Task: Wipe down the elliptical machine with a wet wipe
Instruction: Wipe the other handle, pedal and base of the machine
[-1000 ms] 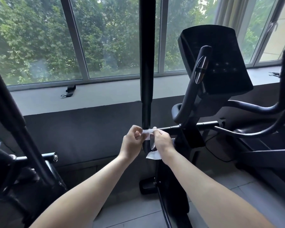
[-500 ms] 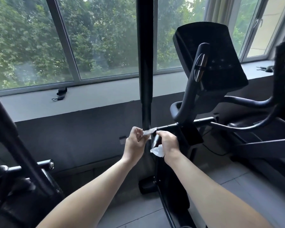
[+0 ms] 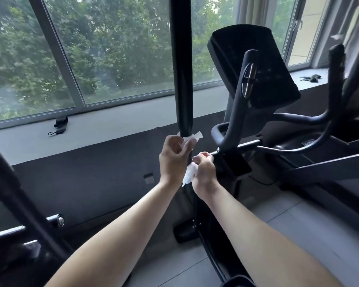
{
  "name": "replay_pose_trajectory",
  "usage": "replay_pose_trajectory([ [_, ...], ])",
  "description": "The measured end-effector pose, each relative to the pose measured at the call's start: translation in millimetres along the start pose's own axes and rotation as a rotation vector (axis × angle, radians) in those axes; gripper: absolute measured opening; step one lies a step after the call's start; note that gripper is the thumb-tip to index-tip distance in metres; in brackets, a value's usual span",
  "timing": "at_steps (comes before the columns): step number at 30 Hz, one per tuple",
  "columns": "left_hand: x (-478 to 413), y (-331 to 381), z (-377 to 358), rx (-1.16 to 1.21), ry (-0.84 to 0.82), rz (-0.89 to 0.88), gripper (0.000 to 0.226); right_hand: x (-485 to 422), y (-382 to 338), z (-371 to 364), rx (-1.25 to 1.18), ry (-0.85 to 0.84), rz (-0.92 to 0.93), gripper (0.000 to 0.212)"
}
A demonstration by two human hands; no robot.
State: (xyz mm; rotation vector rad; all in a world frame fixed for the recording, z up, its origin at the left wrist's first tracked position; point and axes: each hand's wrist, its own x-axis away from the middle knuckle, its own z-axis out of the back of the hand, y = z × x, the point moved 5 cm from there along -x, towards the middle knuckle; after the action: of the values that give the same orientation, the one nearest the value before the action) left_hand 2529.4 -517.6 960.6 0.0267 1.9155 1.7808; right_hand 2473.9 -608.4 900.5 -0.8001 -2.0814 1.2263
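Looping the wet wipe (image 3: pixel 190 175) round the elliptical's padded handle pole (image 3: pixel 181 79), at the padding's lower end, both hands held it taut: the left hand (image 3: pixel 174 160) pinched the upper end, the right hand (image 3: pixel 204 172) the lower end, seemingly to rub every side.

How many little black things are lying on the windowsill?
2. The left black thing lies left of the upright black bar; the right black thing lies far right, past the console. Others may be hidden.

Upright bar (image 3: pixel 181 79) matt black; wet wipe (image 3: pixel 190 176) thin white cloth; grip sensor (image 3: pixel 248 79) glossy metal.
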Motion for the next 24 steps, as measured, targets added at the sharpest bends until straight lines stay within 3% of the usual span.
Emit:
replay_pose_trajectory([
  [6,6.9,-34.6,4.5,-0.053,-0.077,0.080,0.029,9.9,12.5,6.1,0.108,-0.132,-0.002,0.047],
  [12,22.2,-53.9,14.0,-0.169,-0.147,0.095,0.026,4.4,1.4,23.9,-0.051,0.011,0.047,0.041],
  [17,1.7,-2.6,4.4,-0.028,0.021,-0.003,0.023,5.2,-4.9,11.7,-0.053,-0.070,0.078,0.021],
  [24,1.1,-6.7,-4.3,-0.081,0.037,-0.073,0.020,3.7,-5.7,5.8,0.033,-0.197,0.091,0.027],
])
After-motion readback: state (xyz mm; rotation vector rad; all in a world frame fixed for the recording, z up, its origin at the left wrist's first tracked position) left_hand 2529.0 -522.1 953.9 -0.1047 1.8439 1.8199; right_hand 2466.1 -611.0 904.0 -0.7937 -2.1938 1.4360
